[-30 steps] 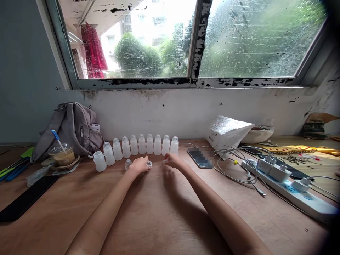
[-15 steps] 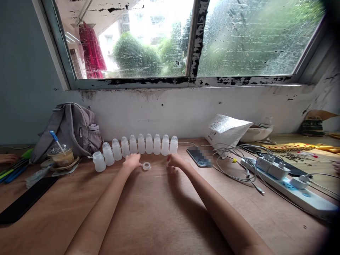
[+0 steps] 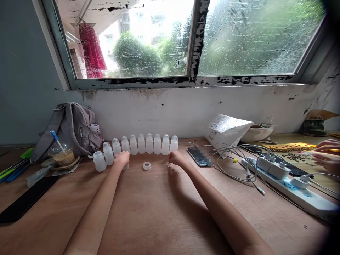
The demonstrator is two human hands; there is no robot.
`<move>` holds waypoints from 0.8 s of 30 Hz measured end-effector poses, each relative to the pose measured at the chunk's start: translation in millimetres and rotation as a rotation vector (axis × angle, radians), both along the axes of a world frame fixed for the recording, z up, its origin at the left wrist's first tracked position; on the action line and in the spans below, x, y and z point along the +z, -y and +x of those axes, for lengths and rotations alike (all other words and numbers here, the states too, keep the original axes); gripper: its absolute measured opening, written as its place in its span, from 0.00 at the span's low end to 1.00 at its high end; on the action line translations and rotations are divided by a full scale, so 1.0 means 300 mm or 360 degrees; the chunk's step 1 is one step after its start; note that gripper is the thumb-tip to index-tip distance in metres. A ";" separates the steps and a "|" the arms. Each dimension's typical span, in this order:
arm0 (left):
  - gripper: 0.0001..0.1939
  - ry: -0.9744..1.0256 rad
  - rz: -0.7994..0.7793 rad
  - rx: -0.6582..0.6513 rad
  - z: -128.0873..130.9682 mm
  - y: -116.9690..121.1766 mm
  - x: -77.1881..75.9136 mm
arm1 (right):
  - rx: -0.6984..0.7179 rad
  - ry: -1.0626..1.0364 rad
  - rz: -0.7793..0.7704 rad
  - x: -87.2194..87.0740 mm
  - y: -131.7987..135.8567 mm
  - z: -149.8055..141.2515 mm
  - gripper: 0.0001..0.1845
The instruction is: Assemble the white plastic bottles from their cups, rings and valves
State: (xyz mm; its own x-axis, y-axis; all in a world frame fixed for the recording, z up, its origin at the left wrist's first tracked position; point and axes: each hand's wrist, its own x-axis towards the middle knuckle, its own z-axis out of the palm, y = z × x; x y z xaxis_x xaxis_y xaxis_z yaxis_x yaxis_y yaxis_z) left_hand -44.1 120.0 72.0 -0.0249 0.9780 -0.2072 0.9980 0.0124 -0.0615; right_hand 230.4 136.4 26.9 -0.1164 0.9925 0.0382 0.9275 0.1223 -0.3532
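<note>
A row of several small translucent white bottles (image 3: pixel 145 143) with clear caps stands near the wall; one uncapped bottle (image 3: pixel 100 161) is at the row's left end. My left hand (image 3: pixel 122 158) is curled over a small clear cap (image 3: pixel 125 166) lying on the wooden table (image 3: pixel 159 212), just in front of the bottles. A white screw ring (image 3: pixel 146 165) lies free on the table between my hands. My right hand (image 3: pixel 175 158) rests with fingers pinched on a small clear ring (image 3: pixel 169 164) on the table.
A grey bag (image 3: pixel 71 127) and a drink cup with a blue straw (image 3: pixel 61 154) sit at the left, a dark phone (image 3: pixel 23 200) nearer. A phone (image 3: pixel 199 157), cables, a white power strip (image 3: pixel 294 186) and a white bag (image 3: pixel 225 131) are at the right. Another person's hand (image 3: pixel 328 150) is at the far right.
My left hand let go of the white screw ring and moved left onto the small clear cap. My right hand stayed put. Another person's hand came in at the far right.
</note>
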 end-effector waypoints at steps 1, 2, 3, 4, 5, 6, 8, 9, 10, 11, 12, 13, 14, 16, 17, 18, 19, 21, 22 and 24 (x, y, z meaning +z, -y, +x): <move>0.15 0.0008 0.0006 -0.0003 0.001 0.001 0.001 | -0.0001 0.0013 -0.0007 0.002 0.002 0.001 0.06; 0.15 0.0017 0.0021 -0.0009 0.002 0.001 0.001 | -0.0003 0.0024 -0.0014 0.004 0.003 0.003 0.06; 0.15 0.0030 0.0045 -0.0019 0.005 0.002 0.000 | -0.0006 0.0035 -0.0022 0.005 0.004 0.004 0.06; 0.15 0.0046 0.0078 -0.0034 0.009 0.003 -0.001 | -0.0007 0.0045 -0.0033 0.005 0.004 0.005 0.05; 0.14 0.0068 0.0118 -0.0056 0.016 0.004 -0.002 | -0.0007 0.0056 -0.0048 0.005 0.004 0.007 0.05; 0.14 0.0097 0.0159 -0.0086 0.024 0.006 -0.003 | -0.0007 0.0068 -0.0066 0.004 0.004 0.008 0.05; 0.14 0.0169 0.0224 -0.0171 0.046 0.012 -0.006 | -0.0006 0.0092 -0.0109 0.002 0.001 0.012 0.09; 0.15 0.0208 0.0245 -0.0220 0.060 0.015 -0.007 | -0.0007 0.0099 -0.0123 0.002 0.000 0.013 0.12; 0.15 0.0244 0.0259 -0.0271 0.074 0.020 -0.007 | -0.0010 0.0101 -0.0128 0.001 0.000 0.015 0.13; 0.15 0.0277 0.0269 -0.0320 0.089 0.024 -0.008 | -0.0013 0.0097 -0.0121 0.002 -0.001 0.016 0.13; 0.15 0.0303 0.0277 -0.0366 0.104 0.029 -0.008 | -0.0017 0.0088 -0.0101 0.003 -0.001 0.017 0.11; 0.14 0.0323 0.0286 -0.0405 0.119 0.034 -0.008 | -0.0022 0.0076 -0.0073 0.004 -0.001 0.018 0.08; 0.14 0.0336 0.0293 -0.0437 0.132 0.039 -0.008 | -0.0028 0.0062 -0.0041 0.006 -0.002 0.019 0.06; 0.12 0.0343 0.0292 -0.0485 0.157 0.048 -0.012 | -0.0041 0.0038 0.0015 0.010 -0.002 0.021 0.05; 0.11 0.0337 0.0281 -0.0503 0.168 0.052 -0.016 | -0.0048 0.0029 0.0037 0.012 -0.002 0.022 0.05; 0.10 0.0329 0.0265 -0.0522 0.179 0.056 -0.021 | -0.0053 0.0021 0.0056 0.013 -0.003 0.023 0.05; 0.09 0.0319 0.0246 -0.0543 0.189 0.060 -0.027 | -0.0057 0.0015 0.0070 0.015 -0.003 0.023 0.05; 0.07 0.0299 0.0222 -0.0585 0.204 0.064 -0.042 | -0.0056 0.0009 0.0089 0.017 -0.004 0.024 0.05; 0.07 0.0289 0.0221 -0.0601 0.210 0.066 -0.049 | -0.0054 0.0009 0.0093 0.018 -0.004 0.024 0.05; 0.07 0.0273 0.0235 -0.0618 0.217 0.066 -0.063 | -0.0051 0.0017 0.0086 0.021 -0.002 0.022 0.04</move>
State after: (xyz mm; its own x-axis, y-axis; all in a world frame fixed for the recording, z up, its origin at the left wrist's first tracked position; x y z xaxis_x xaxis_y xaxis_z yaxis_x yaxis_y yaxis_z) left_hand 21.1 100.2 53.0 0.3723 0.9275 -0.0337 0.9261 -0.3689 0.0795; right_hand 236.9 136.9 33.3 -0.0855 0.9922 0.0908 0.9350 0.1114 -0.3368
